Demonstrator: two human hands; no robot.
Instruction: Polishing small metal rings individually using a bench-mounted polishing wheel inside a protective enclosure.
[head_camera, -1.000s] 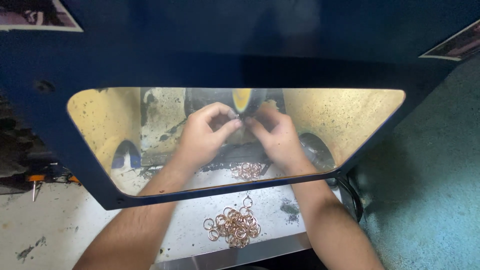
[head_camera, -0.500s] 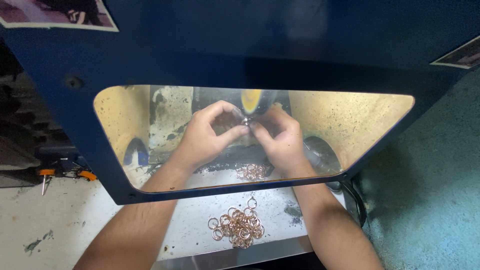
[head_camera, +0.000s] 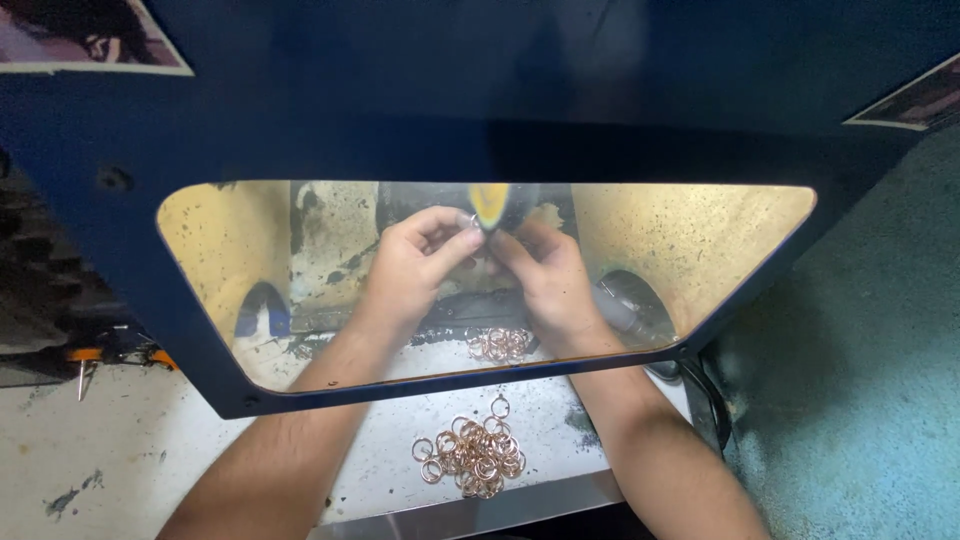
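Observation:
Both my hands reach in behind a clear window (head_camera: 250, 260) of a dark blue machine hood (head_camera: 480, 90). My left hand (head_camera: 415, 262) and my right hand (head_camera: 545, 275) pinch one small metal ring (head_camera: 474, 222) between their fingertips. The ring is held right against a yellowish spinning wheel (head_camera: 490, 200). A small heap of copper-coloured rings (head_camera: 500, 345) lies under my hands inside the hood. A larger heap of the same rings (head_camera: 473, 455) lies on the white work surface (head_camera: 390, 470) in front of the hood, between my forearms.
An orange-handled tool (head_camera: 95, 357) lies at the left by dark machine parts. A black cable (head_camera: 705, 395) runs down on the right beside a teal floor (head_camera: 860, 400). The white surface's metal front edge (head_camera: 480, 515) is near me.
The view has shifted, so the hood window sits further right and lower in the frame. My hands stay together at the wheel with the ring.

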